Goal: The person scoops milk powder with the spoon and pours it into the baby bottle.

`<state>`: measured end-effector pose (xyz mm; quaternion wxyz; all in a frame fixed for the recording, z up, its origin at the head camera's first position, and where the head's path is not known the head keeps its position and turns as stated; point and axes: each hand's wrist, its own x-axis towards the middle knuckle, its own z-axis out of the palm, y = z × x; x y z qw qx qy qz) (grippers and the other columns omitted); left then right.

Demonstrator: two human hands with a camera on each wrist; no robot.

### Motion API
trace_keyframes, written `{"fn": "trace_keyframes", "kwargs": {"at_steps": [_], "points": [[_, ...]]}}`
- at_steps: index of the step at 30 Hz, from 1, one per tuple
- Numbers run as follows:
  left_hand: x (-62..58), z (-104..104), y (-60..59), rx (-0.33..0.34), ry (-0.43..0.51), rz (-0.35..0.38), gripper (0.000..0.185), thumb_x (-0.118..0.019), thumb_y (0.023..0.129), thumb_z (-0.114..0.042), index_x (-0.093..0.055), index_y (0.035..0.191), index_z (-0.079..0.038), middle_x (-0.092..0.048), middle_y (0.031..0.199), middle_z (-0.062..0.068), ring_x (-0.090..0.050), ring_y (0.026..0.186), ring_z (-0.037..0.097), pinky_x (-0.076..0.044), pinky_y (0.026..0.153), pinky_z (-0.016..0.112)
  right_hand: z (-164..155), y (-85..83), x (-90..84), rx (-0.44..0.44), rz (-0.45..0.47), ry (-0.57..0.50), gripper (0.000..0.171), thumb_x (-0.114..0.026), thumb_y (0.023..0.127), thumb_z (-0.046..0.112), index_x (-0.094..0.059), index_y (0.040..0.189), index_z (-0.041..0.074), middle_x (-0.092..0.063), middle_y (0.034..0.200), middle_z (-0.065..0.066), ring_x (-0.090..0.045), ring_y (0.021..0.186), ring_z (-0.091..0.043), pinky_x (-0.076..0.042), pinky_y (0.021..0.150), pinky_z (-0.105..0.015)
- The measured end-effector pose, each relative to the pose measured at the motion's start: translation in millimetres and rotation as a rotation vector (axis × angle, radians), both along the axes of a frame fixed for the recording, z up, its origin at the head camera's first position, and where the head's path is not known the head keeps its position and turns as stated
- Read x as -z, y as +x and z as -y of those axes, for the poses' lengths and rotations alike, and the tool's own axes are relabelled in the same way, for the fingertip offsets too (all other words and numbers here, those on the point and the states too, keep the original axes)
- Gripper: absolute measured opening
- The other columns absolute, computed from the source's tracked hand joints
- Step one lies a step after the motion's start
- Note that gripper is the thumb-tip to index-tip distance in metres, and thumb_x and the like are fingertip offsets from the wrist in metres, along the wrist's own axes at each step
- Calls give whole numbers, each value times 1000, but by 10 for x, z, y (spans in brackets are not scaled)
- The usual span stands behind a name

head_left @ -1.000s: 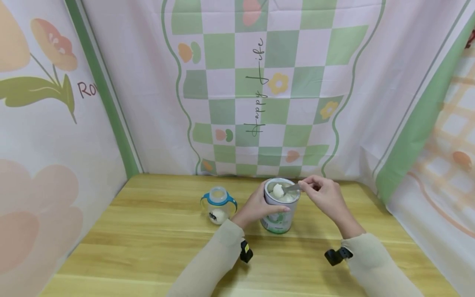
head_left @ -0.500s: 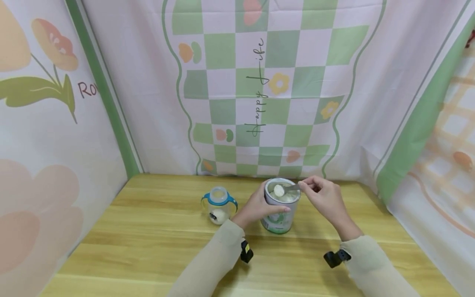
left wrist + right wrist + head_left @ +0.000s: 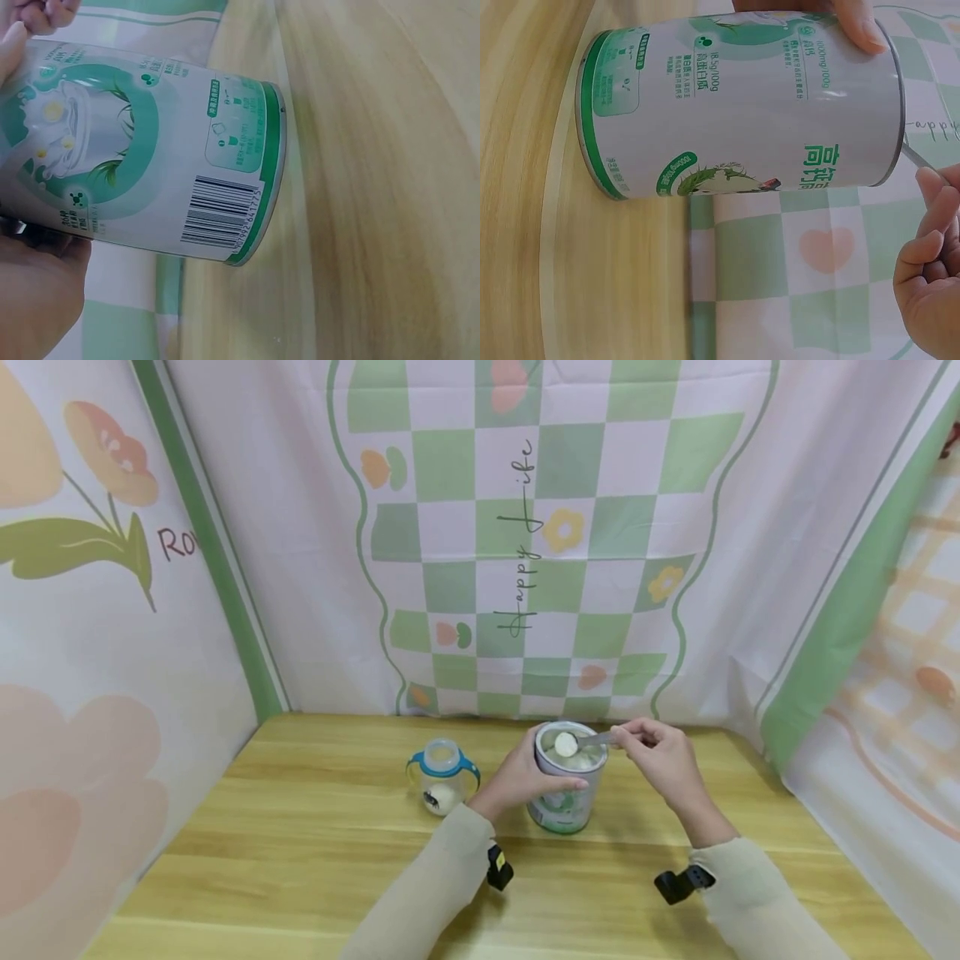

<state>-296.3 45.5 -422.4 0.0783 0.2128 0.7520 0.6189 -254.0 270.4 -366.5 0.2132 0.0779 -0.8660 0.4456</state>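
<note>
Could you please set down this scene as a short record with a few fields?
left hand: left hand grips the side of the milk powder can
right hand: right hand pinches the handle of the spoon
spoon: bowl heaped with white powder, held over the can's open mouth
can: upright on the wooden table, lid off, powder inside
nearby: baby bottle with blue handles, left of the can, apart from it
backdrop: checked cloth behind the table

A light wooden desk (image 3: 300,860) fills the lower frame. On it, near the centre, stand a powder can (image 3: 564,802) and, just left, a blue-handled baby bottle (image 3: 442,774).
</note>
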Motion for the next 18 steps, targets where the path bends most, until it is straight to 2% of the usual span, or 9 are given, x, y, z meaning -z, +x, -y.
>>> {"fn": "trace_keyframes", "kwargs": {"at_steps": [5,10,13,18], "points": [[8,1,-3,3,-8,-23,97,-92,73,-40,-36,150,-27,-52,133,-12,-54,117,8,-45,100,42,-9,-4,2,-4,46,-39,37,-66,99,36,-72,96,0,-69,80,0,-49,62,-13,-42,53,-26],[8,-11,-11,31,24,-33,95,-91,74,-36,-35,151,-27,-50,133,-13,-54,117,7,-44,101,41,-15,-24,6,-17,79,-95,39,-66,99,35,-70,97,-4,-70,81,-1,-54,69,-11,-47,60,-23],[-5,-10,-2,36,26,-22,100,-91,75,-37,-31,154,-27,-49,136,-12,-53,120,8,-42,102,42,-21,-31,14,-33,98,-130,41,-66,99,35,-69,98,-5,-69,80,2,-55,71,-10,-48,64,-22],[-37,28,19,18,-12,8,109,-89,76,-39,-20,160,-25,-44,146,-6,-48,129,16,-38,107,46,-29,-35,21,-63,131,-189,45,-66,99,37,-67,101,-9,-66,77,6,-53,70,-10,-46,61,-24]]}}
